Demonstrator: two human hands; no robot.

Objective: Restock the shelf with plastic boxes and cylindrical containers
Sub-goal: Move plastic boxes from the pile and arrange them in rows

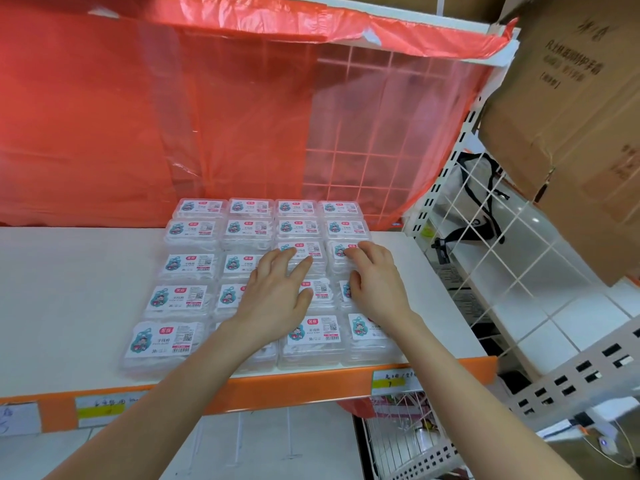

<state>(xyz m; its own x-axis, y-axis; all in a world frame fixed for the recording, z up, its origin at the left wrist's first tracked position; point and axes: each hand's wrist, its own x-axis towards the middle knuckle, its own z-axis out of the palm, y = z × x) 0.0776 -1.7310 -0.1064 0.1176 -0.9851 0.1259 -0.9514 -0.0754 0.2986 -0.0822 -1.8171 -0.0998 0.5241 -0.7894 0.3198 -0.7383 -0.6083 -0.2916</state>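
**Resting both hands on a block of plastic boxes**

Red plastic sheeting [138, 116] hangs behind the bay and covers most of its back. Below it lies the white shelf [69, 289], edged at the front by an orange strip [277, 389]. A brown cardboard carton [571, 116] leans in at the upper right, above a white wire grid panel [502, 254] that closes the shelf's right end.

The clear plastic boxes [188, 230], each with a white cartoon label, sit on the right half of the shelf in four columns and five rows, packed edge to edge from the front strip back to the sheeting.

The left hand [277, 292] lies flat, with its fingers straight and spread. Its fingertips reach the lid of the third-row box in the third column, and it grips nothing. The right hand [374, 282], just beside it, has lightly bent fingers whose tips touch the lid of the third-row box in the fourth column. Its thumb points toward the gap between the two columns, and it holds nothing either.

A yellow-and-white price tag [394, 379] sits on the orange strip below the right forearm.
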